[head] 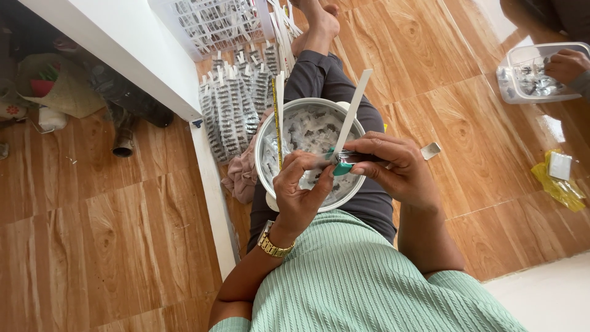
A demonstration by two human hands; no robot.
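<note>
over my lap, my left hand (299, 187) pinches a small clear packet (309, 179) while my right hand (393, 169) grips a teal stapler (342, 165) on a white card strip (353, 114), above the round white bowl (289, 110) at twelve o'clock; fastening seems underway, needing steady alignment.

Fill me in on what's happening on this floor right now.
A person sits on the wooden floor with a round white bowl of small clear packets on their lap. The left hand pinches a packet while the right hand presses a small teal stapler and a long white card strip against it. Finished strips lie stacked beside the leg. Another person's hand reaches into a clear plastic tub nearby.
</note>
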